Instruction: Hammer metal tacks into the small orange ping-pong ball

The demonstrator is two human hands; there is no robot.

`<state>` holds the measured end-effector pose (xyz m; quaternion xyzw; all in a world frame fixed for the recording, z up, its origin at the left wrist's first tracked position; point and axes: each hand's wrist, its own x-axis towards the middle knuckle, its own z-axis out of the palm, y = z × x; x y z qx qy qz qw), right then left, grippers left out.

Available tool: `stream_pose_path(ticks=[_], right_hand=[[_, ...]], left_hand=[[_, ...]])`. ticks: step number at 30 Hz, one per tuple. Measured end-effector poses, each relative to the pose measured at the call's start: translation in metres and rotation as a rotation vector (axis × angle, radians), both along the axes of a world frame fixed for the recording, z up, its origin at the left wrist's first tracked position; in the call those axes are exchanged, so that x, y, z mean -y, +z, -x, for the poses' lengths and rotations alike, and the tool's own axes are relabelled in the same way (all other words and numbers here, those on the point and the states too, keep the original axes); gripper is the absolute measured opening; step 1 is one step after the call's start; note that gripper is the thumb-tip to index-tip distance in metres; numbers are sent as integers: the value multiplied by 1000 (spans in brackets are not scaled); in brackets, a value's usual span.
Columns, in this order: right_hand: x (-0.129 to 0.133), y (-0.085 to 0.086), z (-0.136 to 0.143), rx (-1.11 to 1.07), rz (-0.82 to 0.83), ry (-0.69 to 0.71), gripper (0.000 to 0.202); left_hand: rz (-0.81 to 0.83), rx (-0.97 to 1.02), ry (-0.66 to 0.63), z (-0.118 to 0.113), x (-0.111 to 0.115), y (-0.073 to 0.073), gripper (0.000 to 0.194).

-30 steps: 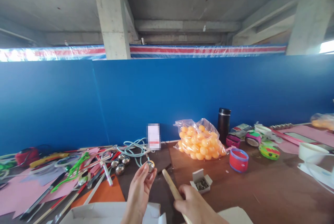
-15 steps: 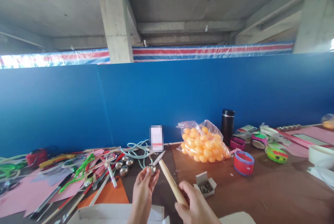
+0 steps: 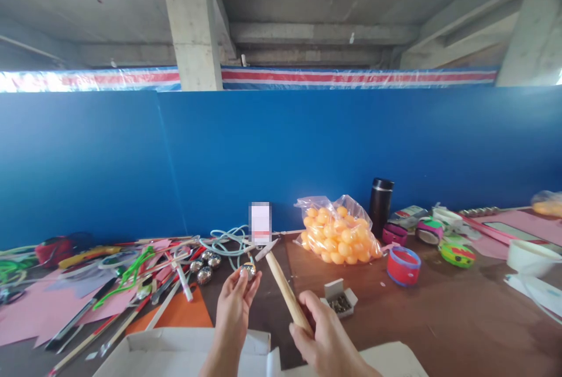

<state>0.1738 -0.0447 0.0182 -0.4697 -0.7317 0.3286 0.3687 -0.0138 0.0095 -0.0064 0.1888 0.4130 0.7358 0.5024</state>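
While the left hand (image 3: 235, 305) pinched a shiny metal ball (image 3: 249, 272) between its thumb and fingertips, the right hand (image 3: 322, 333) was closed around the wooden handle of a hammer (image 3: 284, 288). The left hand was only partly curled, palm turned inward, and the ball sat at the tips of its fingers, raised above the dark part of the table (image 3: 443, 315). The hammer slanted up and to the left from the right fist, its head just beside the ball on the upper right; whether the two touched could not be told. To the left of the left hand, a cluster of metal balls (image 3: 204, 275) lay near a loop of pale blue cord (image 3: 223, 243) and a white marker (image 3: 183, 283), with a sheet of orange paper (image 3: 188, 309) nearer the person. Below the wrists lay an open white box (image 3: 175, 345), cut off by the bottom edge of the view. Just beyond the right hand stood a small open carton (image 3: 340, 301) with little metal pieces in it. Farther back, a clear bag of orange balls (image 3: 338, 236) rested near a black flask (image 3: 381, 207), and a red cup with a blue rim (image 3: 403, 268) stood to their right.
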Motion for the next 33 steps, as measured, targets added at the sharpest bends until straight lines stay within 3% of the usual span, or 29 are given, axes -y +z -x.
stream_pose_path(ticks=[15,25,33], right_hand=[[2,5,-5,25,-41,3,9],[-1,-4,-1,94,-75,25,15],[-6,-15,4,79,-79,-48,22]], left_hand=[[-38,95,-29,3,0,9,11],[-34,94,-34,2,-2,4,13],[14,114,-34,-1,-2,-1,10]])
